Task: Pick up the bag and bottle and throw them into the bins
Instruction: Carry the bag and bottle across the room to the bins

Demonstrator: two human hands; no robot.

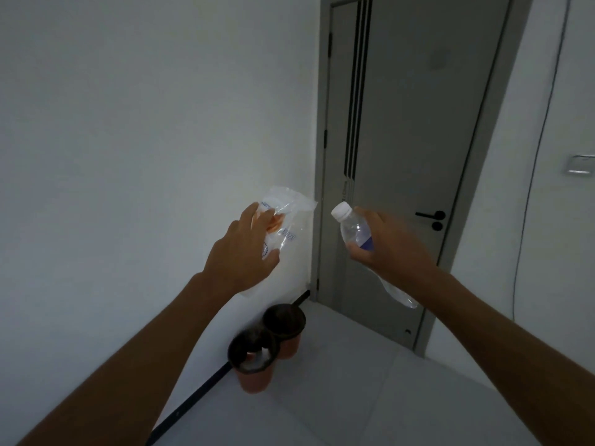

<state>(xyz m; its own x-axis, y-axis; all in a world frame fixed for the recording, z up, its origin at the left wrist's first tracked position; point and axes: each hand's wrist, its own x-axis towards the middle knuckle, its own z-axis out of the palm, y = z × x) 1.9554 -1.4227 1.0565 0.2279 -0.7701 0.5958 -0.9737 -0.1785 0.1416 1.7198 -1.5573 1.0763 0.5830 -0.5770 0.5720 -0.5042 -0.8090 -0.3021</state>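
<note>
My left hand (pixel 243 255) grips a clear plastic bag (pixel 288 217) with orange and blue print, held up in front of the white wall. My right hand (pixel 386 243) holds a clear plastic bottle (pixel 354 228) with a white cap and a blue label; the cap points up and left, and the bottle's base sticks out below my wrist. Two orange bins with dark liners stand on the floor below the hands, by the wall: the nearer bin (pixel 254 378) has some pale rubbish inside, and the farther bin (pixel 286 344) stands just behind it.
A grey door (pixel 402 140) with a black handle (pixel 431 215) is shut, straight ahead. White wall (pixel 128 140) runs along the left with a black skirting strip (pixel 193 403). A light switch (pixel 579 164) is on the right wall. The floor (pixel 370 397) is pale tile.
</note>
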